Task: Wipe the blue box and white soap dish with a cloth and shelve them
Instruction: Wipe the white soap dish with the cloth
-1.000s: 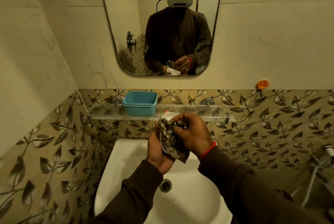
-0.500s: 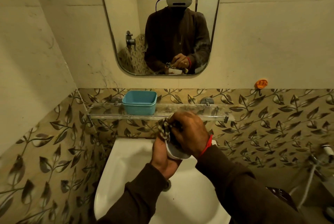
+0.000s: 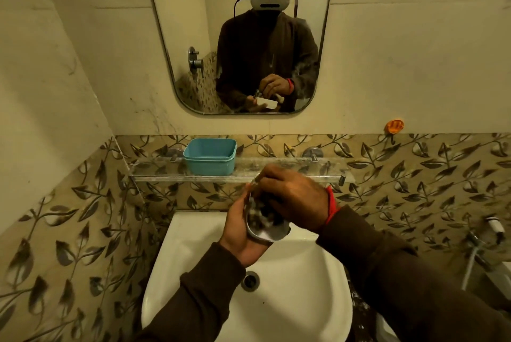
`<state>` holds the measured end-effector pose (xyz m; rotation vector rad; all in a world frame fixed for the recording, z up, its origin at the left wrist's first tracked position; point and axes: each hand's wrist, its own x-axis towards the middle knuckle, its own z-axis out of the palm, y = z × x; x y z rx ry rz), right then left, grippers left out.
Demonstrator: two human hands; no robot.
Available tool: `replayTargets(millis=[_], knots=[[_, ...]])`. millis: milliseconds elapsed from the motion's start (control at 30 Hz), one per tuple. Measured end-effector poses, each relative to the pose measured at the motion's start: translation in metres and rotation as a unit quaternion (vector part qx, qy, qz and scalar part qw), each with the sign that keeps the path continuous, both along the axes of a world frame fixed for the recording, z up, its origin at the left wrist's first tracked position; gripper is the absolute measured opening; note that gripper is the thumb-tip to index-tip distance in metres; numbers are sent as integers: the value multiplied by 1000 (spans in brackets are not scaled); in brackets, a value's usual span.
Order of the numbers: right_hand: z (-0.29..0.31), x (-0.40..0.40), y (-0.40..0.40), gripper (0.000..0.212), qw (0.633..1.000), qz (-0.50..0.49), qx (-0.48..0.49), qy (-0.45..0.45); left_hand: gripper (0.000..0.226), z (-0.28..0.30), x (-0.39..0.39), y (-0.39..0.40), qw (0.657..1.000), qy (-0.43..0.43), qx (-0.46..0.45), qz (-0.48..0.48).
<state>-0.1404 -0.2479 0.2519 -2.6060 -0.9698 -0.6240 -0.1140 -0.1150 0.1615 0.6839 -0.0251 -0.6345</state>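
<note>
White soap dish [image 3: 265, 233] sits cupped in the left hand [image 3: 240, 234] above the washbasin [image 3: 309, 272]. A second ago the patterned cloth [image 3: 261, 210] covered its outside; now the right hand [image 3: 293, 198], fingers closed on the cloth, presses it inside the dish. So the wiping seems nearly finished. The blue box [image 3: 210, 156] stands already on the glass shelf [image 3: 290, 173].

White soap dish [image 3: 264, 234] and patterned cloth [image 3: 261, 210] mostly behind the right hand [image 3: 293, 198] — blurred.
</note>
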Motion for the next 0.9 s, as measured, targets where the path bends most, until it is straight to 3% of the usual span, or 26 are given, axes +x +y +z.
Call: replayTargets(millis=[233, 433, 600, 733, 800, 900], knots=[[1, 11, 4, 22, 988, -127, -19, -83, 53, 11, 7, -11, 992, -83, 62, 77], [-12, 7, 13, 36, 989, -136, -59, -6, 52, 7, 4, -7, 977, -163, 81, 114], [-23, -12, 26, 24, 994, -85, -63, 37, 53, 18, 6, 4, 967, -184, 104, 140], [-15, -14, 26, 15, 980, -51, 77, 174, 50, 22, 5, 9, 971, -179, 81, 139], [-7, -12, 22, 18, 940, -60, 178, 283, 51, 24, 5, 10, 971, -182, 67, 138], [-10, -15, 23, 20, 852, -61, 334, 399, 48, 25, 8, 9, 974, -182, 49, 125]])
